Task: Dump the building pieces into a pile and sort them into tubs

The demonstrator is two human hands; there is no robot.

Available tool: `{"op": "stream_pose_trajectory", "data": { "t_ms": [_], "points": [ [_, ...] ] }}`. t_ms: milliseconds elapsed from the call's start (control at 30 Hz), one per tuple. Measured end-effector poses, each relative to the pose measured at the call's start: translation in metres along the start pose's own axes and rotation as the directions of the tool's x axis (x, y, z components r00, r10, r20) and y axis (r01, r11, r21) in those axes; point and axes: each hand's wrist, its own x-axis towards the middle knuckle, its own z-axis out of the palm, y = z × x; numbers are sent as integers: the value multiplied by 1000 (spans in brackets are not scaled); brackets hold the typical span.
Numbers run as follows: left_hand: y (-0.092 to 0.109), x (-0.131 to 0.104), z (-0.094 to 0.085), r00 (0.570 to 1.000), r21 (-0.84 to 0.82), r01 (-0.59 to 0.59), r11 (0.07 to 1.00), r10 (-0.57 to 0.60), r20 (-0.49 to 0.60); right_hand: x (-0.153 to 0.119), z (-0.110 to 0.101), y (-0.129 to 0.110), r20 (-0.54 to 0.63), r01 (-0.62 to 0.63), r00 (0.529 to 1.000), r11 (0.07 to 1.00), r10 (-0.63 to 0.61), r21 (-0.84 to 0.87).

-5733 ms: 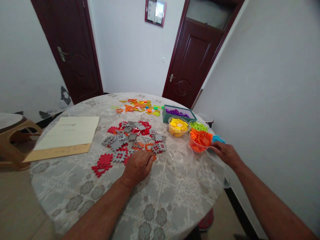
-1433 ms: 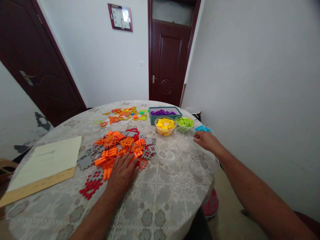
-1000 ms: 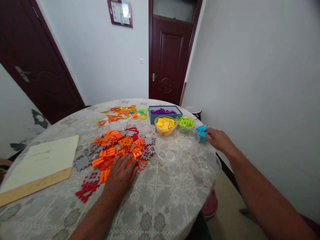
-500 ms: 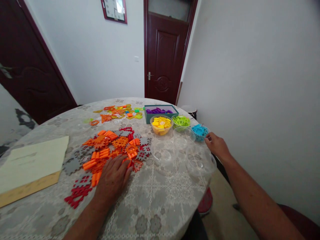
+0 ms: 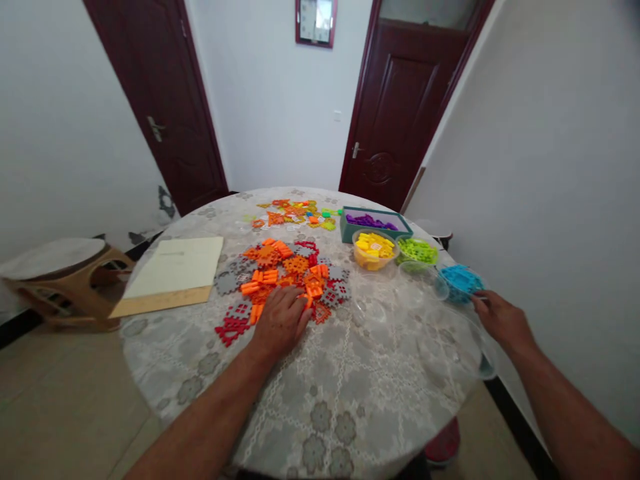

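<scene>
My left hand (image 5: 281,319) lies palm down, fingers stretched out, on the near side of a pile of orange, grey and red plastic building pieces (image 5: 297,265). An orange piece (image 5: 308,302) shows beside its fingertips; what is under the palm is hidden. Out at the right edge of the table, my right hand (image 5: 503,325) pinches the near rim of a clear plastic bowl of blue pieces (image 5: 460,281). To the left of that bowl stand a bowl of lime-green pieces (image 5: 418,251) and a bowl of yellow pieces (image 5: 374,249).
Behind the yellow bowl is a green box (image 5: 351,229) holding purple pieces. Clear bowls (image 5: 453,343) stand at the table's right. Mixed pieces (image 5: 290,213) lie at the far side, and paper on a board (image 5: 165,301) at the left. A wooden stool (image 5: 75,287) is beyond.
The view has swung left, so everything sits further right. My left hand still rests on the pile, and my right hand stays at the rim of the blue pieces' bowl.
</scene>
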Motion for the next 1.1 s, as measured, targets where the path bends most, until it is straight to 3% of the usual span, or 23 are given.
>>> {"op": "stream_pose_trajectory", "data": {
  "t_ms": [167,267,333,433,533,600,667,767,833,900,1000,1100],
  "points": [
    [3,-1,-9,998,-28,42,999,-43,-39,6,-10,14,-43,38,998,999,-38,-7],
    [1,-1,-12,995,-37,71,997,-74,-73,7,-36,5,-117,55,991,997,-60,-47],
    [-1,-1,-14,990,-41,95,995,-99,-98,6,-61,-14,-170,75,981,994,-88,-83],
    [-4,-1,-15,981,-60,137,989,-144,-127,1,-105,-64,-214,138,963,983,-162,-122],
    [-13,-1,-13,957,-92,211,973,-225,-185,-8,-144,-133,-231,244,934,959,-272,-142],
    [-23,-3,-12,908,-160,306,938,-338,-246,-17,-160,-183,-246,307,917,949,-315,-73],
    [-36,-4,-12,824,-281,412,867,-486,-291,-26,-165,-234,-205,347,923,935,-326,76],
    [-58,-6,-17,694,-429,503,750,-647,-318,-38,-148,-308,-32,308,942,824,-334,475],
    [-69,-7,-23,623,-482,531,696,-707,-334,-46,-124,-354,167,117,925,676,-340,728],
    [-77,-8,-27,568,-529,542,653,-749,-342,-52,-95,-394,352,-177,879,466,-321,867],
    [-82,-9,-29,545,-552,537,637,-762,-349,-57,-52,-438,577,-569,758,122,-306,813],
    [-83,-10,-25,568,-540,527,656,-744,-351,-56,-18,-460,740,-815,566,-111,-364,569]
  ]
}}
